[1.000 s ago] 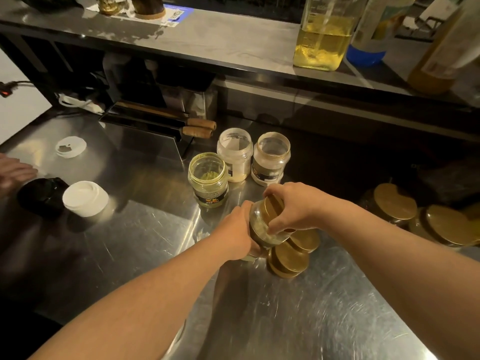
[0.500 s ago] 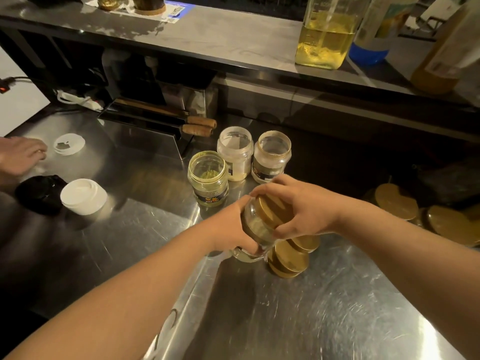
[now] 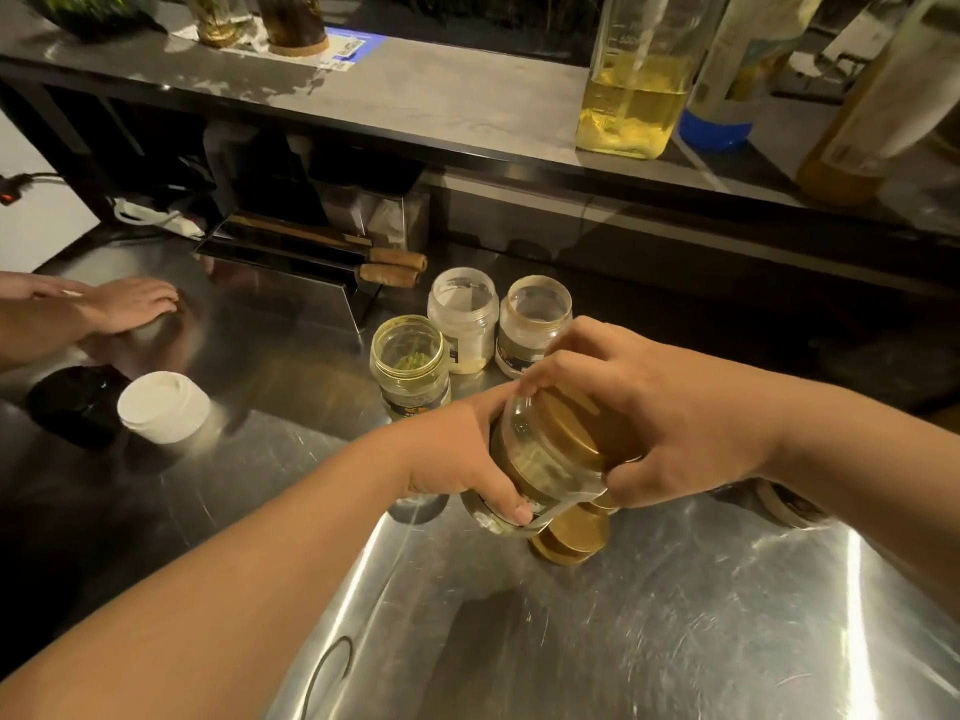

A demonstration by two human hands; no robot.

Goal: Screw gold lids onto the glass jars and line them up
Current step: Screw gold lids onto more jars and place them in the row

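A person's left hand [image 3: 457,459] wrapped its fingers around a tilted glass jar [image 3: 535,470] held just above the steel counter [image 3: 675,615], while the right hand [image 3: 660,423] clamped its fingers over the gold lid [image 3: 576,433] on the jar's mouth. Loose gold lids [image 3: 571,535] lay stacked directly beneath, and three open jars [image 3: 410,366] stood close behind.

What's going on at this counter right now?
A person is capping jars. The left hand holds a tilted glass jar above the counter while the right hand grips a gold lid on its mouth. Three open jars stand behind, still lidless. Spare lids are stacked under the held jar. Another person's hand rests at far left.
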